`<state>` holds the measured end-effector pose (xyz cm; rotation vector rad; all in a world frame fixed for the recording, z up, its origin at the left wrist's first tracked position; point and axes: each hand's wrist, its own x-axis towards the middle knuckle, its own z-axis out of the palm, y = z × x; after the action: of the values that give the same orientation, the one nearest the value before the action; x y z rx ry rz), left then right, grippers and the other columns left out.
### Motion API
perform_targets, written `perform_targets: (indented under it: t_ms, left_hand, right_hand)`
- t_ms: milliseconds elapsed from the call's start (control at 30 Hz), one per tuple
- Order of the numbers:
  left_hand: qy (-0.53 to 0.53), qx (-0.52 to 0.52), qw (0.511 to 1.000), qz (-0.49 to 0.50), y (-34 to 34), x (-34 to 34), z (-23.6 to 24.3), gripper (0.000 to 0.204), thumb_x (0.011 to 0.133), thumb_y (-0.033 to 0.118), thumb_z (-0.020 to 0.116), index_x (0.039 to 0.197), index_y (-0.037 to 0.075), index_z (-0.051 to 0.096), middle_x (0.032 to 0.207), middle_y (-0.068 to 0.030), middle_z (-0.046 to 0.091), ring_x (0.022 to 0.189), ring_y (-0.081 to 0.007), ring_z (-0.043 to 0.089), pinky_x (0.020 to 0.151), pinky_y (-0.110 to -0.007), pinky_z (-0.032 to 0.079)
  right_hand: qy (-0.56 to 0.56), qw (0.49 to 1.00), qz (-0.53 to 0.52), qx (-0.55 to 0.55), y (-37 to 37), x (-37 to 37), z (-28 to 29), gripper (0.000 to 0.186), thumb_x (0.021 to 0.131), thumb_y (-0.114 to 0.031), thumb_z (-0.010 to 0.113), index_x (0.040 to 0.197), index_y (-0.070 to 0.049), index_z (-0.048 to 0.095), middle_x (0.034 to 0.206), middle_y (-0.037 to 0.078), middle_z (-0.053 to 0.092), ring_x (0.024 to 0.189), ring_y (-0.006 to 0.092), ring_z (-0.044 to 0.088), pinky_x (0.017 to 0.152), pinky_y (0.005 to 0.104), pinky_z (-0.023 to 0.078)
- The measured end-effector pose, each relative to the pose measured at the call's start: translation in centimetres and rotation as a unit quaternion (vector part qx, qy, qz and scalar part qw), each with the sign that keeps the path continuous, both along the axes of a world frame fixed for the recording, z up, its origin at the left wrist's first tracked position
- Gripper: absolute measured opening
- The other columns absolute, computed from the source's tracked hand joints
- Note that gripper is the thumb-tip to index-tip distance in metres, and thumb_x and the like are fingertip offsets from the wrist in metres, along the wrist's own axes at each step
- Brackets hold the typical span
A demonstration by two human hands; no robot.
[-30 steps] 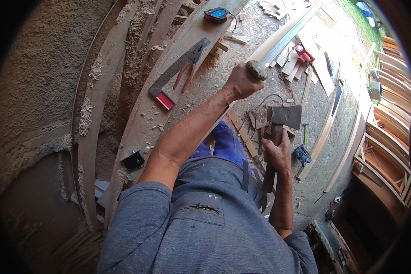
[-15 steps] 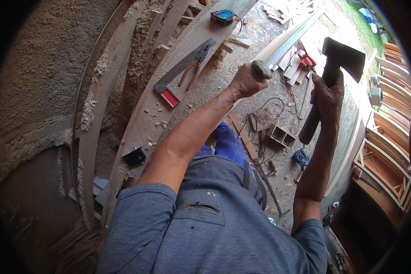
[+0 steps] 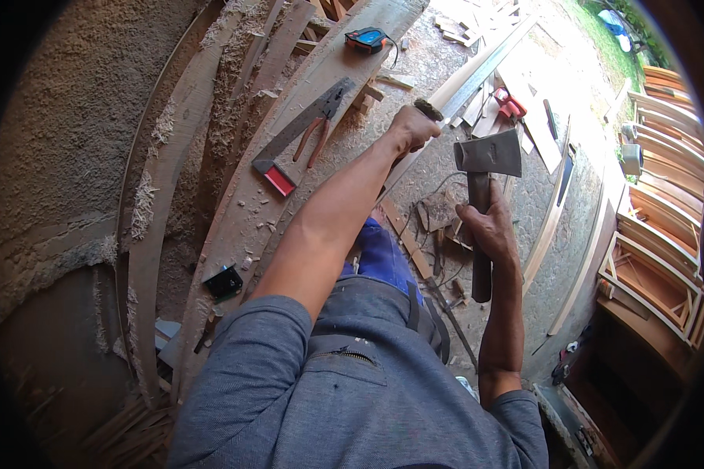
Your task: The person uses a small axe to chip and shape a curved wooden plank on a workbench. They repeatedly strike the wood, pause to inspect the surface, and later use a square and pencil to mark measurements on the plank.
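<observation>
My left hand [image 3: 414, 129] is closed round a dark mottled lump [image 3: 428, 109], over the long pale board [image 3: 477, 70] that runs up toward the back right; what exactly the lump is I cannot make out. My right hand [image 3: 493, 223] grips the dark handle of an axe [image 3: 487, 155], its broad head upright just right of the board. On the wide plank [image 3: 215, 234] at my left lie a square [image 3: 278, 178] with a red-faced stock, pliers [image 3: 313, 137], a blue-black tape measure [image 3: 365, 39] and a small black object [image 3: 223, 281].
Shaving-covered boards [image 3: 164, 156] stand along the rough wall [image 3: 55, 141] at left. Wood offcuts, cables and a red tool [image 3: 510, 104] lie on the concrete floor [image 3: 559, 258]. Stacked wooden frames [image 3: 653, 266] line the right side, with grass [image 3: 606, 39] beyond at top right.
The axe rose to the upper right half a second ago and has since come down leftward, upright again. My left hand has shifted slightly up and left, still closed.
</observation>
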<state>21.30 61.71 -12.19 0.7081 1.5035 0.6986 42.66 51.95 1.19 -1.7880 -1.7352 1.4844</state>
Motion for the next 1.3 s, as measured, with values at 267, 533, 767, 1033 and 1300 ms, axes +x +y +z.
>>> perform_targets:
  t_ms: [267, 533, 767, 1033, 1300]
  left_hand:
    - [0.006, 0.337, 0.941, -0.029, -4.3, 0.4, 3.7, 0.018, 0.077, 0.016, 0.076, 0.088, 0.002, 0.073, 0.082, -0.0083, 0.075, 0.077, -0.0113, 0.069, 0.074, -0.031, 0.057]
    - [0.040, 0.349, 0.936, -0.010, -4.7, 0.1, 2.5, 0.020, 0.080, 0.016, 0.077, 0.090, 0.000, 0.073, 0.085, -0.0092, 0.076, 0.080, -0.0121, 0.070, 0.074, -0.033, 0.057]
    - [0.063, 0.346, 0.935, -0.050, -4.6, 0.4, 1.2, 0.019, 0.079, 0.014, 0.076, 0.091, 0.000, 0.071, 0.082, -0.0086, 0.074, 0.078, -0.0115, 0.068, 0.075, -0.033, 0.057]
    - [0.078, 0.364, 0.925, -0.072, -5.4, 0.5, 3.0, 0.018, 0.080, 0.015, 0.075, 0.088, 0.001, 0.069, 0.080, -0.0109, 0.072, 0.077, -0.0101, 0.067, 0.072, -0.034, 0.057]
    - [0.122, 0.415, 0.900, -0.047, -7.1, 0.4, 3.4, 0.019, 0.080, 0.017, 0.075, 0.088, 0.000, 0.070, 0.079, -0.0127, 0.073, 0.076, -0.0139, 0.072, 0.071, -0.035, 0.057]
  right_hand:
    - [0.077, 0.990, -0.106, -0.058, -4.3, 2.6, -1.1, 0.034, 0.085, -0.009, 0.071, 0.111, -0.004, 0.050, 0.073, 0.002, 0.056, 0.051, 0.0098, 0.053, 0.043, 0.0285, 0.043]
    - [0.062, 0.993, -0.090, -0.052, -3.5, 1.9, -2.1, 0.031, 0.083, -0.010, 0.071, 0.107, -0.005, 0.051, 0.073, 0.002, 0.057, 0.051, 0.0104, 0.053, 0.044, 0.0286, 0.044]
    - [0.049, 0.996, -0.068, -0.025, -1.0, 0.8, -0.9, 0.035, 0.082, -0.010, 0.070, 0.111, -0.004, 0.052, 0.074, 0.003, 0.057, 0.054, 0.0110, 0.055, 0.047, 0.0293, 0.046]
    - [0.033, 0.998, -0.059, 0.019, 0.8, 0.0, -0.2, 0.044, 0.083, -0.013, 0.072, 0.120, -0.002, 0.052, 0.076, 0.003, 0.058, 0.057, 0.0125, 0.056, 0.050, 0.0306, 0.047]
    - [0.016, 0.997, -0.032, 0.073, 1.1, 0.6, -0.6, 0.045, 0.082, -0.014, 0.073, 0.121, -0.002, 0.055, 0.084, 0.005, 0.060, 0.065, 0.0130, 0.058, 0.057, 0.0311, 0.050]
